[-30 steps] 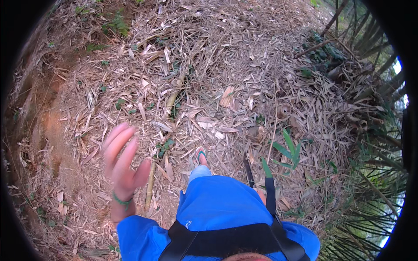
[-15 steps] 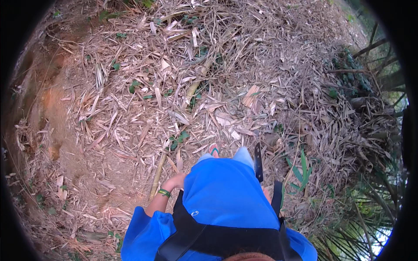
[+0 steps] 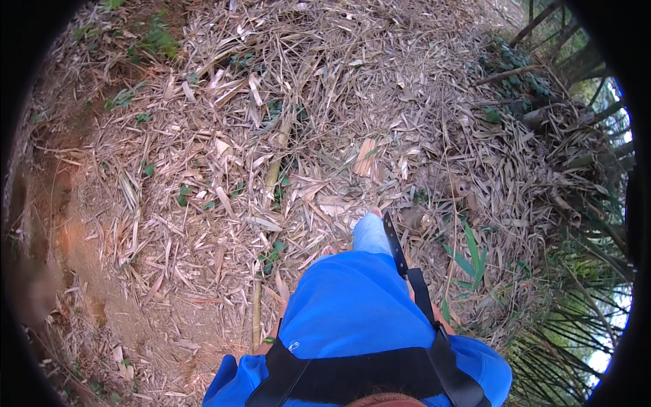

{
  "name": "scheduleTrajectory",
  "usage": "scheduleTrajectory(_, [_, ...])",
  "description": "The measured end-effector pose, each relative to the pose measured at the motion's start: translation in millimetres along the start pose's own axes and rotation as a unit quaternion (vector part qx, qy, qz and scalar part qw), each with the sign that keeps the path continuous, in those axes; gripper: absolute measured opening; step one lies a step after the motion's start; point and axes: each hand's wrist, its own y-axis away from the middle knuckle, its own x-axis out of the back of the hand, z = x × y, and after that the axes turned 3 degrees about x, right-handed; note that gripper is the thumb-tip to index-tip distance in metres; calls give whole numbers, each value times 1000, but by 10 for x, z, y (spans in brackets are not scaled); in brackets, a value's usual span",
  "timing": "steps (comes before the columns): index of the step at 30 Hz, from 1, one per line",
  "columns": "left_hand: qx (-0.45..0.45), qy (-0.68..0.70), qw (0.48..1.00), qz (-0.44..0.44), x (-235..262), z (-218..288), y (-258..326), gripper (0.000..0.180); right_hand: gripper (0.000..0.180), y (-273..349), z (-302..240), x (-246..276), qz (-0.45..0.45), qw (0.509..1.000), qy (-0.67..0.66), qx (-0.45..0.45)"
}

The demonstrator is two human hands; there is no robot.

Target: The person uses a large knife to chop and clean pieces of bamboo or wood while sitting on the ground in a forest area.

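Beside my right leg, a machete (image 3: pixel 394 243) with a dark blade and a row of pale holes points forward and down. My right hand (image 3: pixel 411 293) is at its near end, mostly hidden by a black strap and my blue shirt, so the grip barely shows. My left hand (image 3: pixel 282 309) hangs at my left side, its fingers hidden behind the shirt. A green and yellow band (image 3: pixel 270 340) circles that wrist. My right leg in light blue trousers (image 3: pixel 370 235) is stretched forward, its foot on the litter.
Dry bamboo leaves and sheaths (image 3: pixel 224 197) cover the ground. A bamboo pole (image 3: pixel 256 313) lies beside my left arm, and another stem (image 3: pixel 272 178) lies ahead. Cut stumps (image 3: pixel 415 220) and a green-leaved shoot (image 3: pixel 472 261) stand at right. Bare earth (image 3: pixel 68 224) slopes at left.
The ground has shifted in view and my right foot has come forward. My left hand has drawn back behind the shirt. The machete still hangs at my right side, now tilted more.
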Motion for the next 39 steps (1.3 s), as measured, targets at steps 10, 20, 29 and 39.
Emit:
scheduleTrajectory(10, [25,10,1000,6,0,1218,-1087,35,56,-551,-195,1176,-40,991,-120,32])
scheduleTrajectory(20, [57,18,998,4,104,2498,-1956,34,50,-1113,-594,2662,-72,985,-154,37])
scheduleTrajectory(29, [59,-6,998,-3,719,3022,-2397,32,41,-1129,-1100,3208,-86,979,-186,16])
scheduleTrajectory(39, [11,-35,998,-52,1671,3288,-3535,31,33,-1723,-1904,3141,-152,961,-233,3])
